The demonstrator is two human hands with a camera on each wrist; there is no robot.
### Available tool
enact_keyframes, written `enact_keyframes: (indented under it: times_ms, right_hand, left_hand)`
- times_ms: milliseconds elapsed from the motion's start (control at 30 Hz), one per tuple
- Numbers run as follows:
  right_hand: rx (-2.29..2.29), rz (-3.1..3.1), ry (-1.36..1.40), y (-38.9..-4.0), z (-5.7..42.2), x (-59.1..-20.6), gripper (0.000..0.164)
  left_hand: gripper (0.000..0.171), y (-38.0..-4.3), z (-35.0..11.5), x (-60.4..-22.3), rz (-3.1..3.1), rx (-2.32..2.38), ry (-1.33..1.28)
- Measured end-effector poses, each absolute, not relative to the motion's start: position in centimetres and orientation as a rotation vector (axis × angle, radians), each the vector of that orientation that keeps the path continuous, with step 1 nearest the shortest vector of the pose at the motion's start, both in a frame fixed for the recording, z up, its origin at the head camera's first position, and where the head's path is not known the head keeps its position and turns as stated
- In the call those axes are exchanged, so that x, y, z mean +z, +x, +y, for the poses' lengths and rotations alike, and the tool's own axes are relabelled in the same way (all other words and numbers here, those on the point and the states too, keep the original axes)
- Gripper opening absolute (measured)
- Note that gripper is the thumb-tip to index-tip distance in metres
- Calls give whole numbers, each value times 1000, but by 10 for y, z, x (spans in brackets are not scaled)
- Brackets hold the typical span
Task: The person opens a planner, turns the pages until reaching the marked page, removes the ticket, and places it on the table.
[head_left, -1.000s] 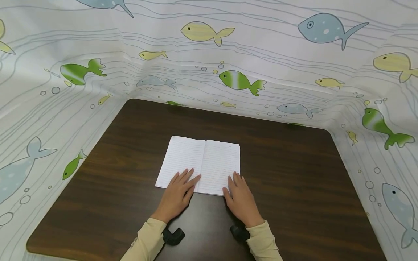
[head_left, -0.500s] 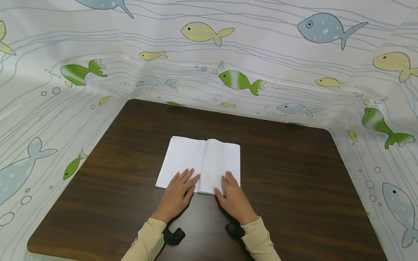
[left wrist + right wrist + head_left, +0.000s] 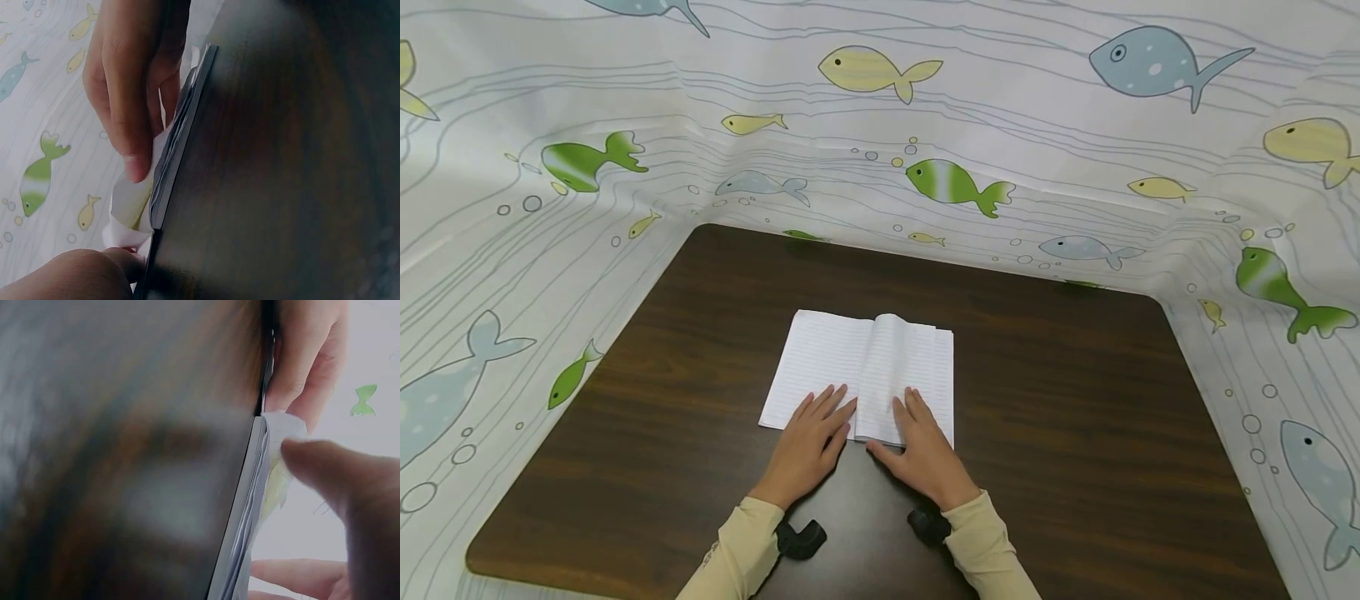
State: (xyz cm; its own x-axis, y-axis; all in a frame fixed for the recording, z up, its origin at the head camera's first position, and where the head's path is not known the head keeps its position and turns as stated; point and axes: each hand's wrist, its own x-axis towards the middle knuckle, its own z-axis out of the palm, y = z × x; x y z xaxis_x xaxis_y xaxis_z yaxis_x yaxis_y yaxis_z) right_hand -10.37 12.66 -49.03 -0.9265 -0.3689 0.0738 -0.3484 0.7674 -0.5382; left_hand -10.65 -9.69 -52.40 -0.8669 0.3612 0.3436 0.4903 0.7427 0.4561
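Observation:
A lined notebook [image 3: 827, 346] lies open on the dark wooden table [image 3: 1075, 400]. My left hand [image 3: 805, 454] rests with spread fingers on the lower left page, beside the spine. Against the right page, my right hand [image 3: 928, 454] presses with its straight fingers, thumb at the bottom edge. There a top sheet [image 3: 887, 358] bulges up near the spine, its right edge drawn inward from the page [image 3: 945, 367] below. In the left wrist view the bulge shows as a curled sheet [image 3: 128, 209] above the page stack, between the right hand [image 3: 128, 81] and the left thumb [image 3: 75, 275].
Black wrist mounts [image 3: 801, 540] sit under both sleeves, close over the table. A white curtain [image 3: 1037, 133] printed with fish surrounds the table's back and sides. Bare tabletop extends left and right of the notebook.
My right hand has slid left across the right page, toward the spine. The flat top sheet has bulged and shifted left with it. My left hand has stayed put.

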Motion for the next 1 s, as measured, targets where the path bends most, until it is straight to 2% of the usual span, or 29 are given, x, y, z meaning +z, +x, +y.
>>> enact_keyframes:
  times_ms: [167, 333, 533, 633, 767, 1000]
  right_hand:
    - [-894, 2968, -629, -105, 127, -490, 59]
    - [-927, 2992, -606, -103, 134, -490, 44]
    - [-932, 3037, -620, -96, 149, -492, 40]
    - [-949, 3061, -633, -94, 156, -491, 39]
    - [-982, 3101, -597, -94, 163, -490, 44]
    - [-1341, 3000, -451, -98, 153, -485, 73]
  left_hand:
    - [44, -108, -96, -522, -2707, -808, -665]
    - [60, -108, -94, -521, -2757, -811, -653]
    - [82, -109, -95, -521, -2786, -808, -634]
    - [84, -108, -96, -522, -2781, -803, -627]
    - [85, -107, -97, -524, -2779, -801, -628]
    - [82, -106, -96, -524, -2721, -838, -653]
